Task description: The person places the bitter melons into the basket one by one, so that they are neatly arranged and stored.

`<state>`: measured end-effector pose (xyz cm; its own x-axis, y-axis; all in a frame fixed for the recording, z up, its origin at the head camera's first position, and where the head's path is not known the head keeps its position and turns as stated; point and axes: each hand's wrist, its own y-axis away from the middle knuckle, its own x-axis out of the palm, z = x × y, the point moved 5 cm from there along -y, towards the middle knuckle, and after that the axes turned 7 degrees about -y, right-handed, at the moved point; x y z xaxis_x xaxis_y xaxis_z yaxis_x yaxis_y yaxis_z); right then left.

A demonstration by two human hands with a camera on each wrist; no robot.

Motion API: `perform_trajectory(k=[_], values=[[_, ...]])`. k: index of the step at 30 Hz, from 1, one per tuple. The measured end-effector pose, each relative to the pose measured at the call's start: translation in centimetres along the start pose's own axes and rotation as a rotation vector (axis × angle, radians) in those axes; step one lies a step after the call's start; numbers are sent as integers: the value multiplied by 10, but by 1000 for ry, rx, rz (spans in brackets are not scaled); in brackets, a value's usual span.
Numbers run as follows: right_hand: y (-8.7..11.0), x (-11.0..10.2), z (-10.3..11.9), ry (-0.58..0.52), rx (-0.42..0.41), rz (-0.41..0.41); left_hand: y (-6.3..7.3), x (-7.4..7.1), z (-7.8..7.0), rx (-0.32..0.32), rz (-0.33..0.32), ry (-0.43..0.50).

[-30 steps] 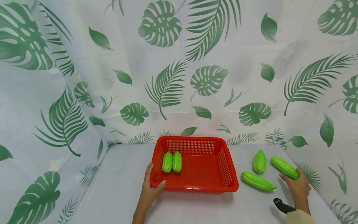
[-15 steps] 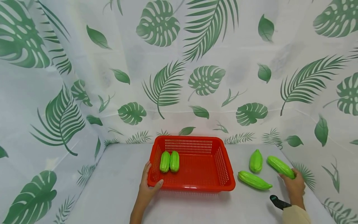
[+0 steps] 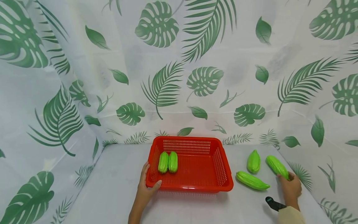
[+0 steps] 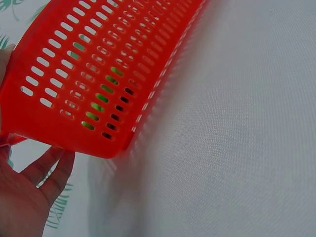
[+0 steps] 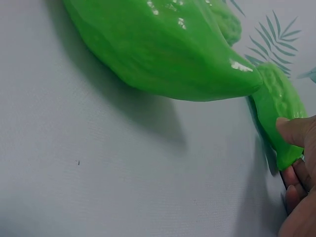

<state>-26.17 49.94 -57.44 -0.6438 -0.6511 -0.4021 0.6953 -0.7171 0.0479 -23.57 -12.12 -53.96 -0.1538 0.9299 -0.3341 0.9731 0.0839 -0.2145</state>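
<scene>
In the head view my left hand (image 3: 145, 189) holds the near left corner of a red plastic basket (image 3: 193, 188). Its thumb lies at the front rim and the fingers lie along the left side. Two bright green bitter melons (image 3: 172, 162) lie side by side in the basket's left part. At the right, my right hand (image 3: 291, 189) pinches the near end of another bitter melon (image 3: 275, 165) lying on the table. The right wrist view shows the thumb on top of that bitter melon (image 5: 277, 106), with fingers low at its tip.
Two more bitter melons lie between basket and right hand: a slanted one (image 3: 252, 181) and one pointing away (image 3: 253, 161). The white table (image 3: 112, 186) meets a leaf-printed cloth (image 3: 167, 102) behind. A dark strap (image 3: 274, 203) crosses the right wrist.
The whole head view has shifted slightly left. My right fingers sit a little closer to the bitter melon's near end. The left hand stays at the basket corner.
</scene>
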Motion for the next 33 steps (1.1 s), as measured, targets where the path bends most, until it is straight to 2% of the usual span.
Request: perform_trajectory(k=[5,16,20,25,29,33], values=[[4,0,-3,-8,5,-2,2,0,2,-13,-1,1],[4,4,-6,124,4,57,3,-1,4,-21,13,8],[6,5,-4,168,-5,52,4,0,3,-17,15,8],[11,2,-2,176,-34,26,6,2,3,-45,19,5],[14,-2,0,88,-37,-19,6,2,2,-38,22,3],[16,-11,-3,-148,29,-75,4,2,1,-20,24,12]])
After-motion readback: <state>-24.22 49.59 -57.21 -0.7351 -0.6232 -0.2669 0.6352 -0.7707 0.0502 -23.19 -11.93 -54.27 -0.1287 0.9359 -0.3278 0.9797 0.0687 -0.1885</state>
